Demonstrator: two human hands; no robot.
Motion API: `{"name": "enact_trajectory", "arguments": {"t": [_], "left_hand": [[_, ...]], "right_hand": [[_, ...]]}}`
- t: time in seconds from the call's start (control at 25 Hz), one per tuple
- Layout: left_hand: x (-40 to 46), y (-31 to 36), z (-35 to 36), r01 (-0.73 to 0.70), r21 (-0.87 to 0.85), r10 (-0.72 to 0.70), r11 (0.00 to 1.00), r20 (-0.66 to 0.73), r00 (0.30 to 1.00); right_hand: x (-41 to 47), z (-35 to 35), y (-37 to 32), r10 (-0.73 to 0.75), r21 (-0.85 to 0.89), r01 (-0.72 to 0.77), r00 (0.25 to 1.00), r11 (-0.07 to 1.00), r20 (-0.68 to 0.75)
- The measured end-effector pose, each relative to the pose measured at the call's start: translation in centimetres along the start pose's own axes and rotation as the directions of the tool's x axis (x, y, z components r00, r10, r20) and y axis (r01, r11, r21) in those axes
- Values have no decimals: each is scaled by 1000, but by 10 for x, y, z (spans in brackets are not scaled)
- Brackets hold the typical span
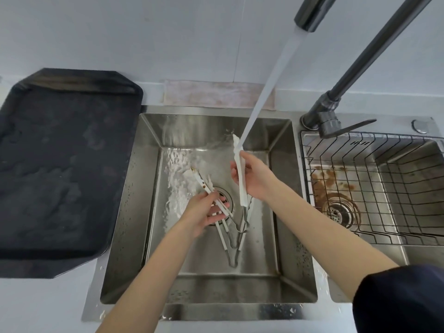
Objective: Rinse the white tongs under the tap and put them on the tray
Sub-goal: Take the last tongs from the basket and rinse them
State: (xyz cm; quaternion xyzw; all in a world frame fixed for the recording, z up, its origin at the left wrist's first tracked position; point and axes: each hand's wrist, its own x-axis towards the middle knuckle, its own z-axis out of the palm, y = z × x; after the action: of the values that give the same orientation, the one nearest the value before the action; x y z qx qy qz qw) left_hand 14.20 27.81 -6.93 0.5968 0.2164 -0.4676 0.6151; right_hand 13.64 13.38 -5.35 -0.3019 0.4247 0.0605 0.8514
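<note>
Right hand (252, 179) closed around one arm of the white tongs (240, 171), fingers wrapped at mid-length, that arm held upright with its tip up in the water stream (262, 90). Left hand (204, 210) closed on the other arm, fingers pinching near mid-length, that arm tilted up and to the left, tip spotted with brown. Both arms meeting low down at the hinge end, a wire loop showing there, close to the sink floor; touching it or not, cannot tell.

Tongs held spread in a V over the middle of the left sink basin (283, 212), just above the drain (225, 195), which lies partly hidden behind the left hand. Water spreading white and rippled across the basin floor to the left of the drain.

Stream falling slantwise from the dark tap spout (310, 13) at the top right, striking the upright arm's tip. Tap base and lever (336, 126) standing on the ledge between basins.

Black tray (60, 169) on the counter just beside the left rim of the basin, wet-looking. Wire basket (360, 179) set in the right basin, brown stains beneath it around a second drain. Pale cloth (211, 94) lying behind the sink against the wall. Dark sleeve (398, 299) at the lower right.
</note>
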Motion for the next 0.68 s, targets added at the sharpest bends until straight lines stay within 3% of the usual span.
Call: {"name": "enact_trajectory", "arguments": {"t": [0.2,0.4,0.68], "left_hand": [[4,-4,-2,-14,39,13,999,21,1000],[1,-9,-6,-138,30,139,990,-21,990],[-19,7,-16,-428,91,434,899,-70,898]], "right_hand": [[-1,-2,-1,30,-94,-21,995,995,94],[1,-3,1,-125,-309,126,992,943,23],[12,2,8,-62,-163,80,991,983,116]]}}
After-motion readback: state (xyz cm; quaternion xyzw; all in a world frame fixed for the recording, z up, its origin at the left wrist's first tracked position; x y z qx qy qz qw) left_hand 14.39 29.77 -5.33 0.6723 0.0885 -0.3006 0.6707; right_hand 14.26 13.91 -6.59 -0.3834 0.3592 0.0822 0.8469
